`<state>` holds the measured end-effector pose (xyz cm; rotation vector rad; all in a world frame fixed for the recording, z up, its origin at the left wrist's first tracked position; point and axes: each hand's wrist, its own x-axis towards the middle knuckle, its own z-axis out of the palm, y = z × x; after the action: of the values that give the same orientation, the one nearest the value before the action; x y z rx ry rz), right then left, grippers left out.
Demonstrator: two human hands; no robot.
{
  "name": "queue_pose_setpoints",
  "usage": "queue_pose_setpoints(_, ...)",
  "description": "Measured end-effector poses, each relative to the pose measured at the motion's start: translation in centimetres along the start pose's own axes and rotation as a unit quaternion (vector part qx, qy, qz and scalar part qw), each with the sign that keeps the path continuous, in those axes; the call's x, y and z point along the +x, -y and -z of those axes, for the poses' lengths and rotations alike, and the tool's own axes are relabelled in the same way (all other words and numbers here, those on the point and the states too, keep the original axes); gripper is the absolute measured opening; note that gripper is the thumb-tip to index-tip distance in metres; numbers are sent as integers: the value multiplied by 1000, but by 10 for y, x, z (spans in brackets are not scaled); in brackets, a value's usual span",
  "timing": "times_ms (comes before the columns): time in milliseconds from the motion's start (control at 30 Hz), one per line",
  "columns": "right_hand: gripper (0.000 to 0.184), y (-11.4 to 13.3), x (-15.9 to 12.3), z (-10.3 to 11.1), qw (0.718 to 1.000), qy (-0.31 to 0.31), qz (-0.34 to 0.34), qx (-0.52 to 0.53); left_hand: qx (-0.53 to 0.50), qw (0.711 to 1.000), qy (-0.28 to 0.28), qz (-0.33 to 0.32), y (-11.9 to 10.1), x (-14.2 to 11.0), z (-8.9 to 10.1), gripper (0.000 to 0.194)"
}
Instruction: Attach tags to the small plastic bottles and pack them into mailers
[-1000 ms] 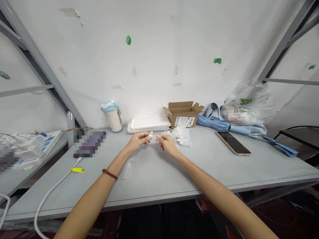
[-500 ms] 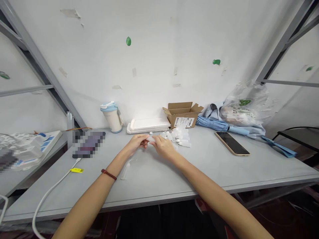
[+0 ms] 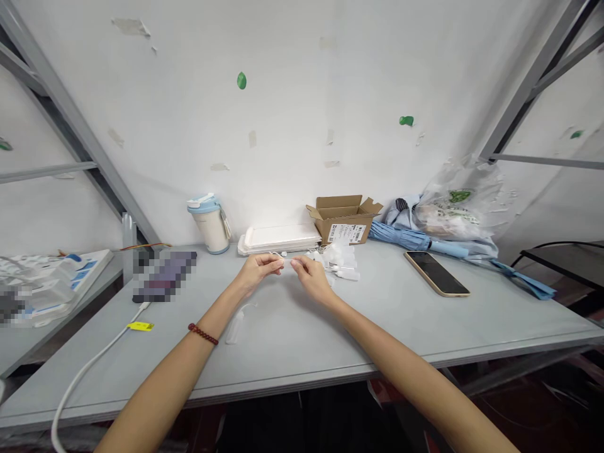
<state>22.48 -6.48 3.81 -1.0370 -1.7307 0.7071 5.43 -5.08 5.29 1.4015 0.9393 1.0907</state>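
My left hand is closed in a pinch above the middle of the table, with a thin white cord looping up from its fingertips. Close by on the right, my right hand is also pinched, its fingertips almost meeting those of the left. Whatever small pale thing lies between them is too little to make out. Beyond the right hand is a pile of small translucent plastic pieces, several with white ends. One similar clear piece with a thin loop lies beside my left forearm.
Behind the hands are a stack of white trays and an open cardboard box. A blue-lidded cup stands left of them. A phone, a folded blue umbrella and a plastic bag lie right. A cabled dark device is left.
My fingertips have drawn slightly apart, and the right hand's grip has changed to a narrower pinch. A thin cord loop now shows above my left fingers. The view has shifted slightly.
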Motion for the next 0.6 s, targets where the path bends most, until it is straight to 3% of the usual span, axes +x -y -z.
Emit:
queue_pose_setpoints(133,28,-1,-1,-2,999,-5,-11,33,-28,1000,-9,9,-1,0,-1,27)
queue_pose_setpoints(367,26,-2,-1,-2,998,-27,63,17,-31,997,21,65,-3,-1,0,36)
queue_pose_setpoints(600,29,-2,0,0,998,-40,49,-18,48,998,10,48,-3,-2,-7,43)
